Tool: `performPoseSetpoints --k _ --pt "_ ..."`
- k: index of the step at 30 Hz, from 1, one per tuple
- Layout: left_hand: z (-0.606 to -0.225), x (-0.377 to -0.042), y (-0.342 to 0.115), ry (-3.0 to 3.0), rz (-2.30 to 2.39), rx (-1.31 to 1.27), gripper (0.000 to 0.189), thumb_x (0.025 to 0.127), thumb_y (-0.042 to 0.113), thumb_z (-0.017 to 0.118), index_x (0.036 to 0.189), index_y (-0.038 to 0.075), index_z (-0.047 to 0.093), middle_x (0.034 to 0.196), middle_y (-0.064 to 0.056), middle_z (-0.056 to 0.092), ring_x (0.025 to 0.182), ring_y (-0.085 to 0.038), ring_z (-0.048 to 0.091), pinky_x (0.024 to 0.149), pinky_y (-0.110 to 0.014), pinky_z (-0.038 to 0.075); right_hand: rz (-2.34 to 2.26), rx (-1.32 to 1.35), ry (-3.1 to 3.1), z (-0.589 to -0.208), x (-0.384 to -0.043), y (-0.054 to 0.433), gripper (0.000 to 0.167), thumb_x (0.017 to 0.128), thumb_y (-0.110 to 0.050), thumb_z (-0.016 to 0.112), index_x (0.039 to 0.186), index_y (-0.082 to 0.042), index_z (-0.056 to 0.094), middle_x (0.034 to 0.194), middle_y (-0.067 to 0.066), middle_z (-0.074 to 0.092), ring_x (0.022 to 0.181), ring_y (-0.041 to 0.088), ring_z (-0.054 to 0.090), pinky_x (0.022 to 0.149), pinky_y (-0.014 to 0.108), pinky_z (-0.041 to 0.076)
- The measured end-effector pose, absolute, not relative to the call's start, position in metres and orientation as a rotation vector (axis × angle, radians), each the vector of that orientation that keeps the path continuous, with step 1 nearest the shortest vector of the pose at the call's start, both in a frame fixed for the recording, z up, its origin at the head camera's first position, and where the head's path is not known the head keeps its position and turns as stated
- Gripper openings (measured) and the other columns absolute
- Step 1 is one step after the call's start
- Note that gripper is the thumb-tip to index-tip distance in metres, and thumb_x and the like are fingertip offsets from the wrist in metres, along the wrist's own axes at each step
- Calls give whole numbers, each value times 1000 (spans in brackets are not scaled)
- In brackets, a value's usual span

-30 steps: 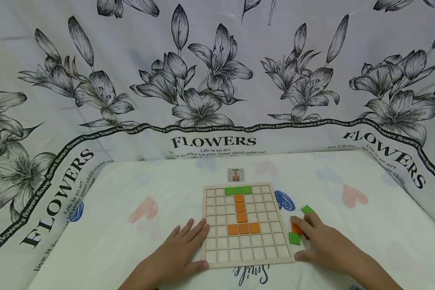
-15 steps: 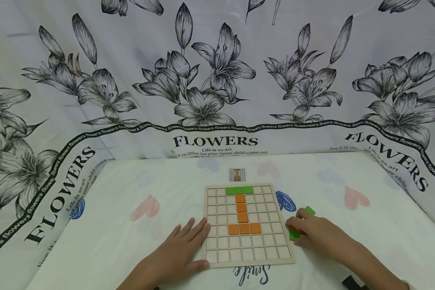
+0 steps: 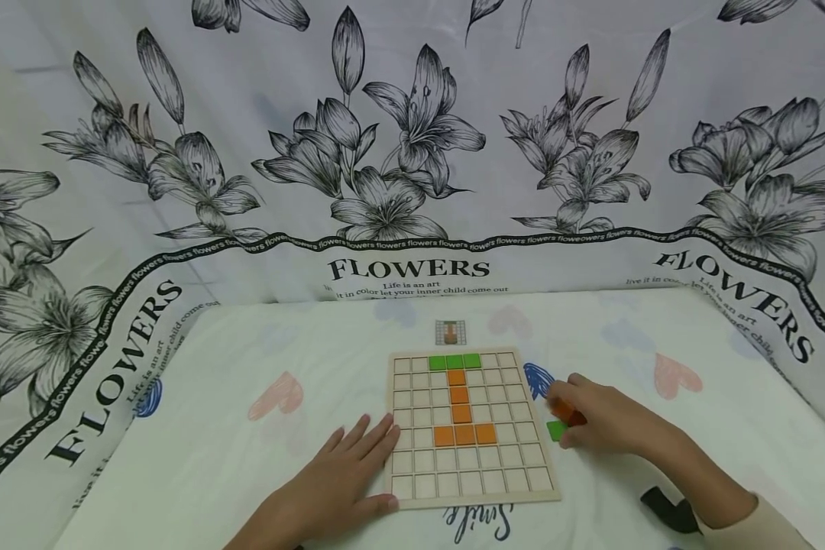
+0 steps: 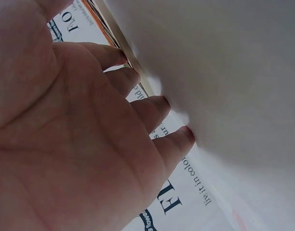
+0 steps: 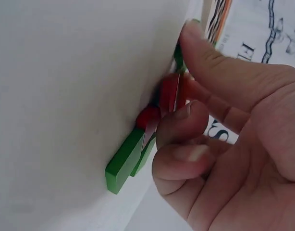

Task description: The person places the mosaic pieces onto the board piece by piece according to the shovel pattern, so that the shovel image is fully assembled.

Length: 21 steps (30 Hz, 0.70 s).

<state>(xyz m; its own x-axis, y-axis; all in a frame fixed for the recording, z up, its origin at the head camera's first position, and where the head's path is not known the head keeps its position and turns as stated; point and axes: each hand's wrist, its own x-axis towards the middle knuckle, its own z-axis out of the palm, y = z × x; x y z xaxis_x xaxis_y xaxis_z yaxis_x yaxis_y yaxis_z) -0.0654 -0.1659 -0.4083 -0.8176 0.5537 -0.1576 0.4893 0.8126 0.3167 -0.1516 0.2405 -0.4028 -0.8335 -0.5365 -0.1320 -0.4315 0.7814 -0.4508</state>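
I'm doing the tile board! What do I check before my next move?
1. Left hand at the board's left edge: ok.
2. Green tiles and orange tiles inside their squares: ok.
3. Bare squares left on the board: ok.
4. Picture card uncovered, beyond the board: ok.
5. Loose pieces all uncovered: not ok, the right hand partly hides them.
6. Right hand gripping just one piece: cannot tell.

Grid board (image 3: 471, 458): matt wood. Green block (image 5: 124, 161): smooth, faintly glossy. Backdrop (image 3: 412, 145): printed cloth.
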Motion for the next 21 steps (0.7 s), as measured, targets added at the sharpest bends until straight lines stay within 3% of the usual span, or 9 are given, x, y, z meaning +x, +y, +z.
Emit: performPoseSetpoints --k 8,12,21 --pt "-407 -65 -166 2761 381 807 87 95 67 49 159 12 29 165 -5 22 150 -35 19 112 -62 24 -662 -866 2666 -401 -151 244 17 87 -14 78 98 -20 67 80 -10 49 70 6 46 58 26 39" --pt "-407 -65 -166 2758 382 806 87 95 66 49 159 12 29 165 -5 22 150 -35 18 113 -62 24 -704 -948 2639 -399 -151 245 9 92 -15 73 99 -20 70 82 -12 52 70 4 49 60 24 44" --pt "-409 -65 -167 2741 389 791 88 94 68 48 160 13 29 165 -4 21 150 -35 18 113 -63 23 -822 -979 2566 -400 -147 245 14 91 -8 72 100 -19 73 92 -11 57 76 4 52 66 24 50"
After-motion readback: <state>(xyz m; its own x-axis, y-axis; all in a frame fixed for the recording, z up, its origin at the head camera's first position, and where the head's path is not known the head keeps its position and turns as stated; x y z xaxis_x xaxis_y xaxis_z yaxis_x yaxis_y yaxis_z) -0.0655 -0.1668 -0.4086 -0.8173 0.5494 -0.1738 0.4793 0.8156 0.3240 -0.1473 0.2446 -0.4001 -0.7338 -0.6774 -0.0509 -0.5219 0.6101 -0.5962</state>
